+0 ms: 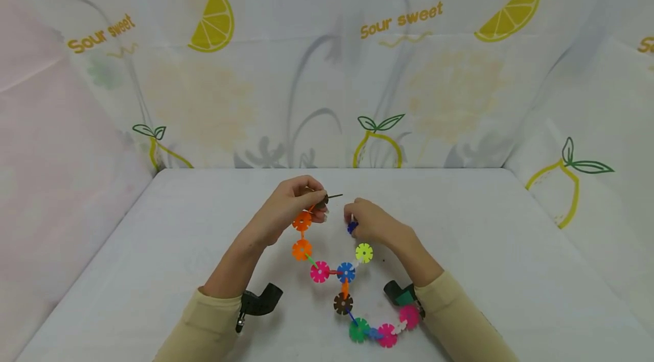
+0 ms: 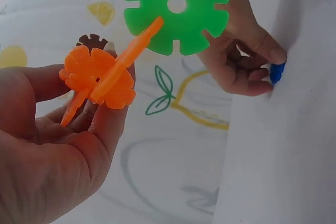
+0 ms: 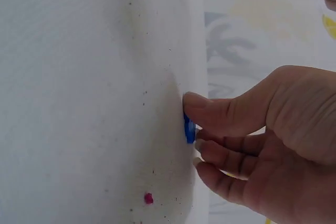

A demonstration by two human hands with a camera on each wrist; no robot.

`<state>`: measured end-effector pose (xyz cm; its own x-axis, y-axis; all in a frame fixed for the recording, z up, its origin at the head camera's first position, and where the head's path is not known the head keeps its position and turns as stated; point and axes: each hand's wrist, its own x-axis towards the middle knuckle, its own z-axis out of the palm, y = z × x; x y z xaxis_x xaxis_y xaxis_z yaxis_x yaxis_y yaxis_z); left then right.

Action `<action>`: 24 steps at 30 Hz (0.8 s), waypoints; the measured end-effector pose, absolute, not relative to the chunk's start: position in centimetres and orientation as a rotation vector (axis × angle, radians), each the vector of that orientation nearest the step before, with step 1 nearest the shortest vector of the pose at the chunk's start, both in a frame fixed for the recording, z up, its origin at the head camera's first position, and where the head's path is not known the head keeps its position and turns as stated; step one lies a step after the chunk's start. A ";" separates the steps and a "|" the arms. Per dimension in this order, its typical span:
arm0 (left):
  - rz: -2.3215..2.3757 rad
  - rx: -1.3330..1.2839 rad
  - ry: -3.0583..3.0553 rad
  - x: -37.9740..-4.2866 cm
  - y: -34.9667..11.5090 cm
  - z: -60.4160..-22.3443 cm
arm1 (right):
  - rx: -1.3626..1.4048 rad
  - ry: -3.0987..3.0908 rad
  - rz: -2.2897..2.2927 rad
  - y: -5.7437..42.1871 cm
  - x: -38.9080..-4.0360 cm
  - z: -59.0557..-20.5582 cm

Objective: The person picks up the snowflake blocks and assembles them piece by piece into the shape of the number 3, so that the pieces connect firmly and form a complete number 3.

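My left hand point(image 1: 296, 200) grips one end of a chain of slotted plastic snowflake discs, with a brown disc point(image 2: 92, 41) at its fingertips. An orange disc point(image 2: 79, 66) shows just by the fingers in the left wrist view, joined on toward a green disc point(image 2: 205, 17). The chain hangs down through an orange disc point(image 1: 302, 249), a pink disc point(image 1: 319, 272) and a blue disc point(image 1: 346, 272), where it branches. To the right, my right hand point(image 1: 377, 223) pinches a separate-looking dark blue disc point(image 3: 189, 128) between thumb and fingers, low over the table.
One branch ends near a yellow-green disc point(image 1: 364, 253). Another runs through a brown disc point(image 1: 343, 303) and a green disc point(image 1: 359, 329) to a pink disc point(image 1: 409, 316) by the right sleeve. A white table point(image 1: 153, 271) lies beneath, with lemon-printed cloth point(image 1: 317, 67) behind.
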<state>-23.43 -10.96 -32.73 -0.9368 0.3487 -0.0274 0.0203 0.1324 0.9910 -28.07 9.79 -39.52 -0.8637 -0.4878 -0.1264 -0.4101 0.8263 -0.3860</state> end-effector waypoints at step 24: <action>1.866 0.323 2.283 -23.5 -11.0 -33.0 | -0.757 2.660 -1.145 13.2 -27.5 -36.1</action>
